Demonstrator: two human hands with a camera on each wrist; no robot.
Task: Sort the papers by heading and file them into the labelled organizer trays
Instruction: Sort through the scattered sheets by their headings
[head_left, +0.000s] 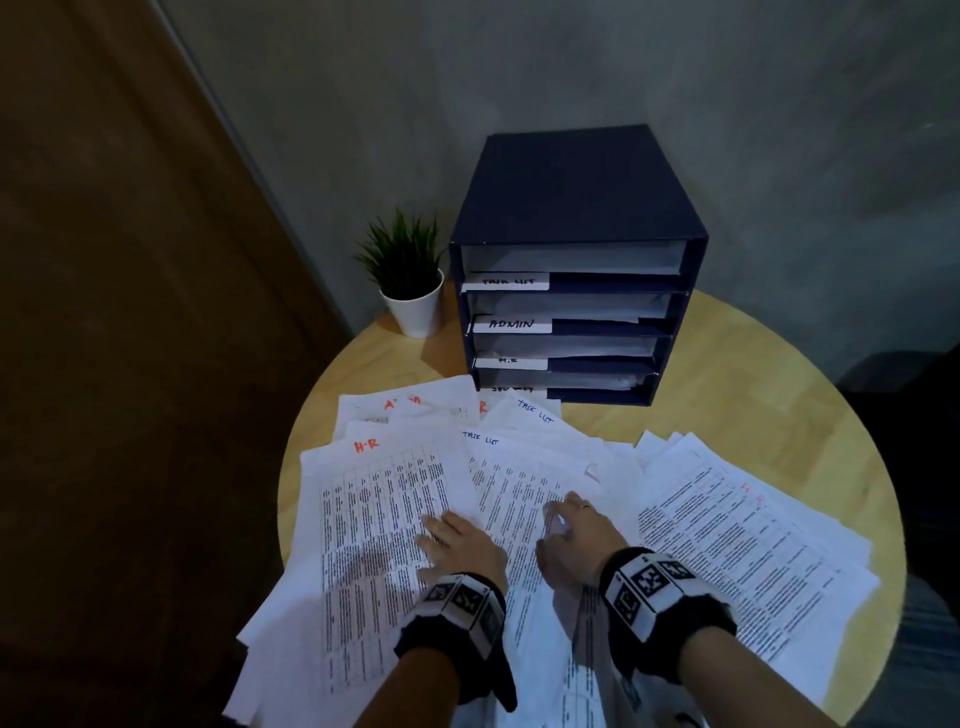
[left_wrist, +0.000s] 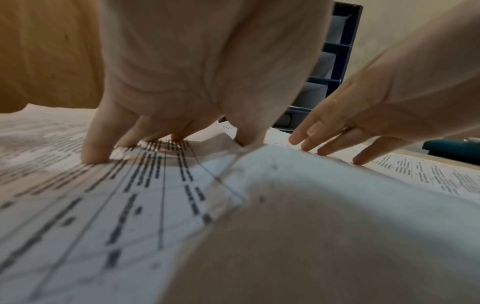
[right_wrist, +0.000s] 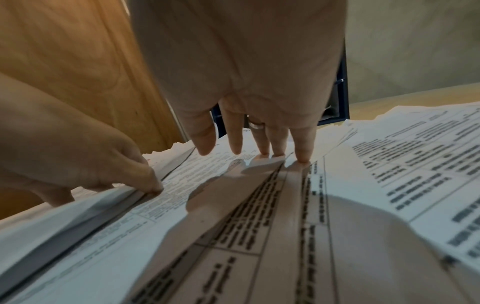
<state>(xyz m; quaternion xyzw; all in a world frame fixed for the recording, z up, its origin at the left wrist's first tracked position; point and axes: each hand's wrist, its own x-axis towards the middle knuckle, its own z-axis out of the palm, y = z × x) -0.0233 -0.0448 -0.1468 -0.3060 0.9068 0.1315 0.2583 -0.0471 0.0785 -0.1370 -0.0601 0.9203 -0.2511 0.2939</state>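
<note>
The papers (head_left: 545, 467) lie spread on the table (head_left: 779, 395) in front of you. Behind them stands the organizer (head_left: 571, 218), with papers in its trays. The plant (head_left: 405, 270) stands just left of the organizer. Your left hand (head_left: 457, 540) and right hand (head_left: 576, 540) rest on the papers, side by side.

Both hands palm-down: left hand (head_left: 457, 540) fingers curled, pressing; right hand (head_left: 576, 535) fingers straight, spread

My papers (head_left: 395, 519) were white with black tabled print, headings red or blue. The organizer (head_left: 576, 208) was navy, its labels (head_left: 511, 325) white. The worktop (head_left: 753, 395) seemed pale wood; the plant (head_left: 400, 254) green, potted white.
</note>
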